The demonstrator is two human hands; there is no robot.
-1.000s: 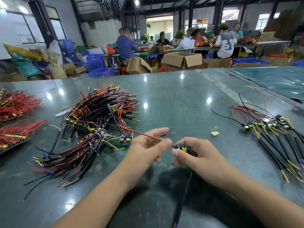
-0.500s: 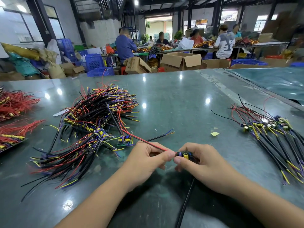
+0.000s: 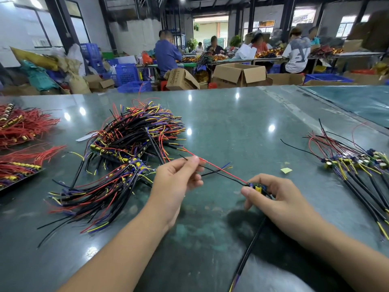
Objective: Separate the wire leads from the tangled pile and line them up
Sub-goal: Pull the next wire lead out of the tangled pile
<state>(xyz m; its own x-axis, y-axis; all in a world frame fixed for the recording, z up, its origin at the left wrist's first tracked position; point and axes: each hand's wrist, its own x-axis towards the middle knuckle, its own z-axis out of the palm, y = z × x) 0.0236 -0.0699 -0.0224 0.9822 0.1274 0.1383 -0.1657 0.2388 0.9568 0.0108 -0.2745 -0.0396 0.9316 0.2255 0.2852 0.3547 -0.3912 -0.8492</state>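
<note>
A tangled pile of black, red, yellow and purple wire leads lies on the green table, left of centre. My right hand pinches one lead's small circuit board, which carries a yellow capacitor. A thick black cable trails from that board toward me. My left hand pinches the same lead's thin red and black wires, stretched taut between the hands. At the right lies a row of separated leads, side by side.
Red wire bundles and a dark tray of them sit at the left edge. A small yellow paper scrap lies right of my hands. Cardboard boxes, blue crates and seated people fill the room beyond the table.
My left hand has slid up and left along the thin red and black wires, away from my right hand, drawing them straight. My right hand keeps its pinch on the board.
</note>
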